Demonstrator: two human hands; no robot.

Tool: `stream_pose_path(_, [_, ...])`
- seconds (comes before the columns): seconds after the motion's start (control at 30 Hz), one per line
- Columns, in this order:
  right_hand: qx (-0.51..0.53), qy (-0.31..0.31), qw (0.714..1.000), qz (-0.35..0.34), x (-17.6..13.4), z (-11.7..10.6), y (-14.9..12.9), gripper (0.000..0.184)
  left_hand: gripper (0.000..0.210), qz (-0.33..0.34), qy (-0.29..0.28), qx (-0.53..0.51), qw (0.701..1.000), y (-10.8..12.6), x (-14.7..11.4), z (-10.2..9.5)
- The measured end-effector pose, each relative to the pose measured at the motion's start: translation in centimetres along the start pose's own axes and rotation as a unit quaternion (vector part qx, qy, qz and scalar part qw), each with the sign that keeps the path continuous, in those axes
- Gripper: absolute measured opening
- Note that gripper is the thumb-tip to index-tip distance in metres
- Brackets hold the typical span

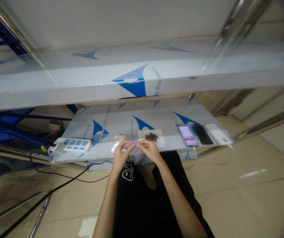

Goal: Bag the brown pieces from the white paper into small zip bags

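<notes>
My left hand (122, 151) and my right hand (150, 151) meet fingertip to fingertip over the near edge of the low shelf (112, 120). Both are closed in a pinch, and a thin, see-through plastic piece (135, 152) seems to be between them; its shape is hard to make out. Just beyond my right hand, a heap of small dark brown pieces (151, 136) lies on a white square sheet (161, 142). A small pile of pale pinkish pieces (120, 136) is beyond my left hand.
A white power strip (76, 144) sits at the shelf's left end. To the right are a phone with a lit screen (187, 135), a dark phone (203, 135) and a white power bank (216, 134) with a cable. An upper shelf (82, 94) juts out above; black cables (64, 180) hang at left.
</notes>
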State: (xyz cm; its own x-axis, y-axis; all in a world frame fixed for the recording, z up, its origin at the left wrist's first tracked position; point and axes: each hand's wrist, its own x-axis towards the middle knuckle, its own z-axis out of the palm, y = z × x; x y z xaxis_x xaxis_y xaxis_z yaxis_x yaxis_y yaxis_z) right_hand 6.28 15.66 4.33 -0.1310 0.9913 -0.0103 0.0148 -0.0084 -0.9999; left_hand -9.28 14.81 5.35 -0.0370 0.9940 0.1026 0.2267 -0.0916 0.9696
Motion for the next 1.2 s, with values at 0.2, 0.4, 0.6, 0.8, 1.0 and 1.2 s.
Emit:
stream_pose_path(0.2, [0.018,-0.026,0.999,0.017,-2.2,-2.8,-1.0,0.037,0.024,-0.040,-0.024,-0.020,0.999,0.7,-2.6,1.3])
stream_pose_path(0.4, [0.011,0.000,0.997,0.072,-3.5,-4.0,-1.7,0.026,0.027,-0.021,-0.095,0.042,0.994,1.8,-1.8,2.5])
stream_pose_path(0.6, [0.073,-0.072,0.977,0.190,-3.9,-5.7,-0.9,0.027,0.021,-0.005,-0.097,0.165,0.981,2.8,-0.6,3.8])
stream_pose_path(0.8, [0.110,-0.096,0.973,0.179,-3.7,-6.0,-0.5,0.026,0.020,0.042,0.083,0.273,0.958,4.2,-1.6,6.1])
stream_pose_path(1.0, [0.048,0.022,0.988,0.148,-3.5,-5.4,-1.9,0.026,0.029,0.060,0.142,0.230,0.961,4.5,-2.4,6.7])
stream_pose_path(1.2, [0.020,0.014,0.994,0.103,-3.5,-4.9,-3.7,0.026,0.035,0.020,-0.009,0.058,0.998,3.7,-2.7,6.4])
